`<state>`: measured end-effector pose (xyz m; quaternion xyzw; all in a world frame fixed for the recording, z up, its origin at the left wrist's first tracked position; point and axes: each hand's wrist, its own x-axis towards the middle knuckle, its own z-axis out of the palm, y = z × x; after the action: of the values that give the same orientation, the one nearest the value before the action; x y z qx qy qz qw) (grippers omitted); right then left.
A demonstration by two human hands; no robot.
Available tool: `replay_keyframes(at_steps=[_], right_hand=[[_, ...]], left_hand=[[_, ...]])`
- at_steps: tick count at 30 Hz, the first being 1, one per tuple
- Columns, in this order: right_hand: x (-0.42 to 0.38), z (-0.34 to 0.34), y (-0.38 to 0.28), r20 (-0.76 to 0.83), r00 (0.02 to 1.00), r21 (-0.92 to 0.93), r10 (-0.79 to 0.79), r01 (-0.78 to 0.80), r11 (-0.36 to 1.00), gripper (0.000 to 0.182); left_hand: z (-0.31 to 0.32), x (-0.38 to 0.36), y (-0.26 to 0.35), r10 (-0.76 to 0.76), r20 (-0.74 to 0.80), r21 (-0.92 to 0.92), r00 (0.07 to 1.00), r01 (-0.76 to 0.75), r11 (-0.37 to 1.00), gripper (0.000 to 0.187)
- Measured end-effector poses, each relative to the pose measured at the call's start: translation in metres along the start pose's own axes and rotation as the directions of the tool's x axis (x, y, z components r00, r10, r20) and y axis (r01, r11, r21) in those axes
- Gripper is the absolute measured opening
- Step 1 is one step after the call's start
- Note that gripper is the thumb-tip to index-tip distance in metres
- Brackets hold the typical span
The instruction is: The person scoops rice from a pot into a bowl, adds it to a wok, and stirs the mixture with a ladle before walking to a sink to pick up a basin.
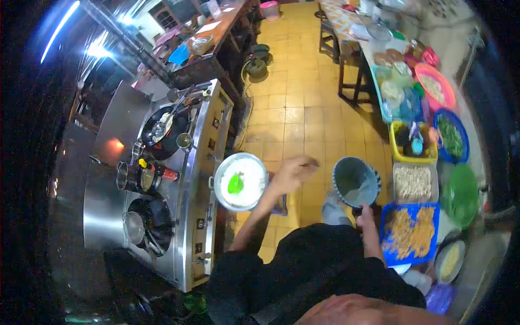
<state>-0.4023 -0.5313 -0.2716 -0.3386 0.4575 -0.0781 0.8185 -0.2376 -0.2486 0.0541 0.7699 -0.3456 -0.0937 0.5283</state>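
Note:
My left hand (292, 174) is in mid-air over the yellow floor, between the pot of rice and the bucket. Its fingers point right, loosely bent and apart, and nothing shows in them. To its left stands a round metal pot (218, 190) of white rice with a bright green scoop (235, 184) lying on top. My right hand (366, 218) grips the near rim of a dark grey bucket (341, 187) with a patterned edge. Something pale and greyish lies at the bottom of this bucket, too unclear to name.
A steel stove (187, 238) on the left carries a wok (146, 135) with a ladle and another pan (162, 216). Along the right, a table bears a blue tray (383, 238) of brown food, a yellow basket (414, 158) and a green lid (460, 195). Wooden stools (355, 81) stand beyond.

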Motion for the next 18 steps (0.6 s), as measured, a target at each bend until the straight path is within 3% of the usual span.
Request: replay_keyframes(at_steps=[1,2,3,5,6,8,9,11,13,17,18], right_hand=[[0.04,0.009,-0.007,-0.003,1.0,-0.014,0.004,-0.004,1.0,0.017],[0.081,0.018,-0.015,-0.007,1.0,-0.028,0.009,-0.009,1.0,0.018],[0.13,0.019,-0.011,0.104,0.986,-0.231,-0.13,0.151,0.961,0.017],[0.14,0.094,-0.069,0.173,0.978,-0.051,0.119,-0.111,0.992,0.015],[0.14,0.13,-0.098,0.237,0.95,-0.016,0.204,-0.206,0.978,0.015],[0.155,0.194,-0.147,0.293,0.927,-0.008,0.234,-0.242,0.97,0.013],[0.172,0.223,-0.165,0.284,0.935,-0.006,0.212,-0.219,0.976,0.013],[0.206,0.278,-0.194,0.274,0.948,-0.008,0.162,-0.167,0.986,0.012],[0.245,0.329,-0.21,0.223,0.961,-0.014,0.166,-0.167,0.986,0.011],[0.323,0.425,-0.234,0.141,0.974,0.043,0.176,-0.184,0.982,0.011],[0.334,0.448,-0.243,0.133,0.977,0.032,0.165,-0.17,0.985,0.01]], left_hand=[[0.0,0.012,-0.043,-0.213,-0.184,-0.13,0.96,0.191,0.973,0.021],[-0.002,0.021,-0.1,-0.327,-0.267,-0.095,0.906,0.313,0.945,0.021],[-0.006,0.015,-0.161,-0.397,-0.358,0.0,0.845,0.425,0.905,0.022],[-0.01,-0.011,-0.252,-0.45,-0.509,0.143,0.734,0.588,0.796,0.026],[-0.006,-0.03,-0.289,-0.466,-0.568,0.055,0.678,0.596,0.801,0.027],[0.006,-0.03,-0.267,-0.485,-0.657,-0.052,0.577,0.607,0.793,0.022],[0.007,-0.026,-0.266,-0.622,-0.569,-0.167,0.538,0.665,0.728,0.02],[0.015,-0.007,-0.268,-0.76,-0.556,-0.414,0.337,0.681,0.604,0.016],[0.014,0.026,-0.299,-0.705,-0.557,-0.478,0.439,0.524,0.705,0.014],[-0.033,0.102,-0.433,-0.794,-0.326,-0.57,0.513,0.563,0.598,0.018],[-0.048,0.146,-0.439,-0.833,-0.331,-0.68,0.444,0.5,0.537,0.018]])
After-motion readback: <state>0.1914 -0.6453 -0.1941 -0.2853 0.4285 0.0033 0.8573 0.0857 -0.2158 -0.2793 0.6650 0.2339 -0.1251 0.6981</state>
